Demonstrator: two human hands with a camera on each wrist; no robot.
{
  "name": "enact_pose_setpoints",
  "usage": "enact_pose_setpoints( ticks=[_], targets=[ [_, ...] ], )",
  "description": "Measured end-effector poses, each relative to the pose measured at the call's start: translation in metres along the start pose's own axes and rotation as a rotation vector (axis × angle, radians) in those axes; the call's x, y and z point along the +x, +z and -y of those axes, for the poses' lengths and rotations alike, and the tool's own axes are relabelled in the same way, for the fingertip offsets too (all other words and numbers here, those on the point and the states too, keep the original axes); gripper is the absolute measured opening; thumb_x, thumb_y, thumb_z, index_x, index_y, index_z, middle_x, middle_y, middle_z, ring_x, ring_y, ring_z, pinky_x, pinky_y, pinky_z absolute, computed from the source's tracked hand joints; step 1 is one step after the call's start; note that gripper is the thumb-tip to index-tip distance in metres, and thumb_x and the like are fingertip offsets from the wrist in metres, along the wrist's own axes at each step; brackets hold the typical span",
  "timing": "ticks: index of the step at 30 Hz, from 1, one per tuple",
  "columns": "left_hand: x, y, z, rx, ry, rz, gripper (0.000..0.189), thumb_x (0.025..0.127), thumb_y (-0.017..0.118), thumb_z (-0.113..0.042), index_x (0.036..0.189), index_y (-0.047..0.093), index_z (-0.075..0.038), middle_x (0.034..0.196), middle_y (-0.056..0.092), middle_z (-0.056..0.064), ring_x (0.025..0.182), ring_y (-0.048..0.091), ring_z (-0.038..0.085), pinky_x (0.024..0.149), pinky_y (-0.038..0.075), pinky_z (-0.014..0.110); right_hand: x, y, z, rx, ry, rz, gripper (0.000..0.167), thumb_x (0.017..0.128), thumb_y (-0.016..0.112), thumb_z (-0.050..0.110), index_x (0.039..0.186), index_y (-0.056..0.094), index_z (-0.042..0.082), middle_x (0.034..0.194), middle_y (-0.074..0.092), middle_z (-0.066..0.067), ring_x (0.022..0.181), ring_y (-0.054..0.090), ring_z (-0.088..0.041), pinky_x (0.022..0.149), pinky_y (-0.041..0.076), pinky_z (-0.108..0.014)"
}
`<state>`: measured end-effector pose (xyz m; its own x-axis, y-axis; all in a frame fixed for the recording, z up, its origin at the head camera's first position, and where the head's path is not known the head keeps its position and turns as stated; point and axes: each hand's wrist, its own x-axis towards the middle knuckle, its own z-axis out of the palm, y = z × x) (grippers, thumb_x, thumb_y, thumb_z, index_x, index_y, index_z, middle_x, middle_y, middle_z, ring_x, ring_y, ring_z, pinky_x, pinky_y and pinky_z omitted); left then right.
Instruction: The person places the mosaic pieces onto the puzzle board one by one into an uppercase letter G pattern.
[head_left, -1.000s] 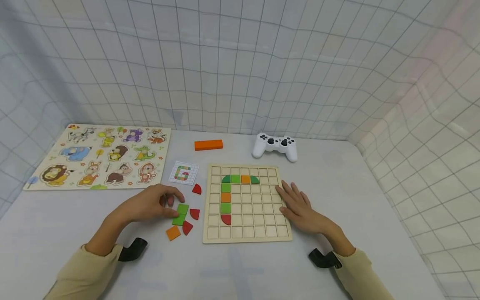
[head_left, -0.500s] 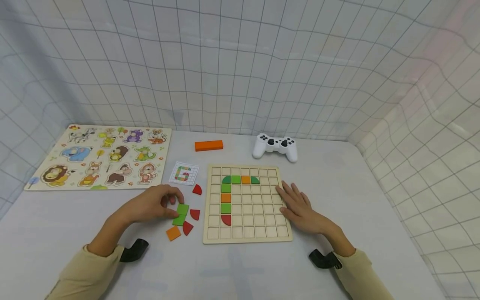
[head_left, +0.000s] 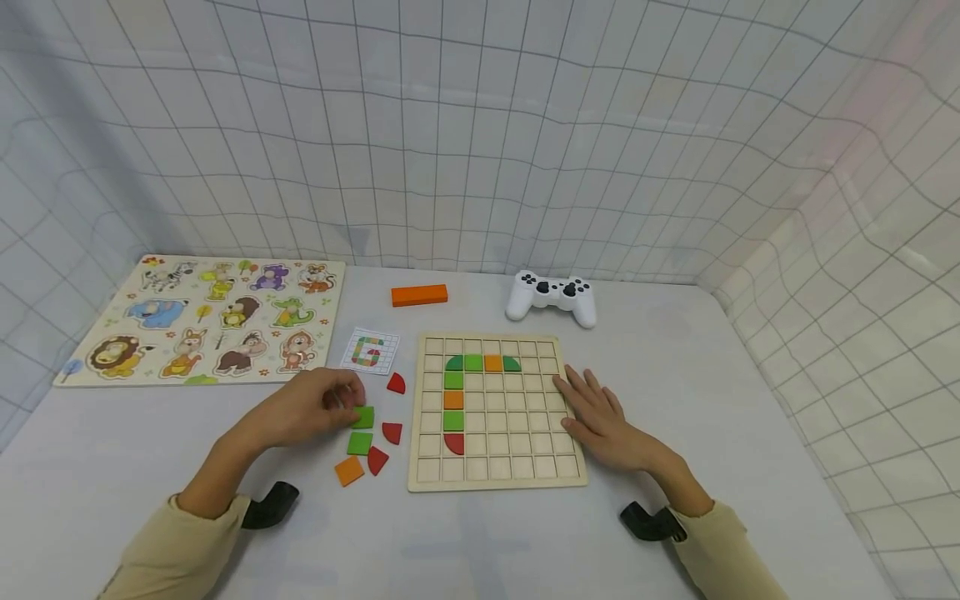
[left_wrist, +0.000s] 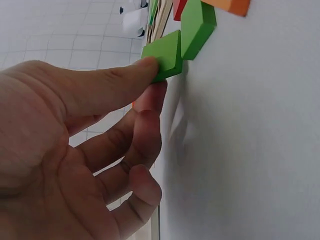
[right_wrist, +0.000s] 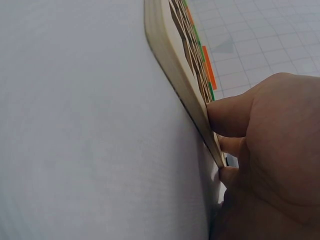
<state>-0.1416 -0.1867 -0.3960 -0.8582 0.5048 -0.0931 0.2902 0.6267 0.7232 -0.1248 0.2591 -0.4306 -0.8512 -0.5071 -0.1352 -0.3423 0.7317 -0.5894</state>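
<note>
My left hand (head_left: 303,408) pinches a green square tile (head_left: 365,417) between thumb and fingertips; the left wrist view shows this green tile (left_wrist: 167,56) tilted in the grip. Just below it lies a second green tile (head_left: 359,443). Red quarter-round pieces (head_left: 392,432) and an orange square tile (head_left: 348,471) lie around it. The wooden grid board (head_left: 510,467) carries a row and column of green, orange and red pieces at its upper left. My right hand (head_left: 603,429) rests with extended fingers at the board's right edge.
A small pattern card (head_left: 371,350) lies left of the board. Behind are an orange block (head_left: 419,296) and a white game controller (head_left: 551,298). An animal puzzle board (head_left: 202,325) occupies the back left. Grid-patterned cloth walls (head_left: 480,150) enclose the table.
My left hand has taken hold of the upper green tile, which has come apart from the lower one. My right hand stays at the board's edge. The head view has shifted slightly.
</note>
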Motion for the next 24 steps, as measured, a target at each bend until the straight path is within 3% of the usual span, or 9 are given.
enact_pose_setpoints(
  ticks=[12,24],
  targets=[
    [0.001,-0.001,-0.015,-0.015,0.006,-0.030,0.009,0.093,0.068,-0.012,0.102,0.069,-0.012,0.088,0.064,-0.001,0.079,0.056,0.016,0.065,0.047,0.025,0.000,0.000,0.000,0.003,0.012,0.011,0.062,0.108,0.041,0.025,0.161,0.012,0.007,0.168,-0.002,-0.018,0.152,-0.013,-0.046,0.114,-0.008,-0.067],
    [0.015,0.017,-0.034,-0.045,0.025,-0.015,0.008,0.092,0.071,-0.015,0.100,0.074,-0.014,0.086,0.067,-0.005,0.076,0.057,0.015,0.064,0.047,0.025,-0.001,-0.001,0.003,-0.002,0.012,0.008,0.063,0.108,0.041,0.024,0.160,0.012,0.005,0.167,-0.002,-0.019,0.151,-0.013,-0.047,0.114,-0.008,-0.068]
  ],
)
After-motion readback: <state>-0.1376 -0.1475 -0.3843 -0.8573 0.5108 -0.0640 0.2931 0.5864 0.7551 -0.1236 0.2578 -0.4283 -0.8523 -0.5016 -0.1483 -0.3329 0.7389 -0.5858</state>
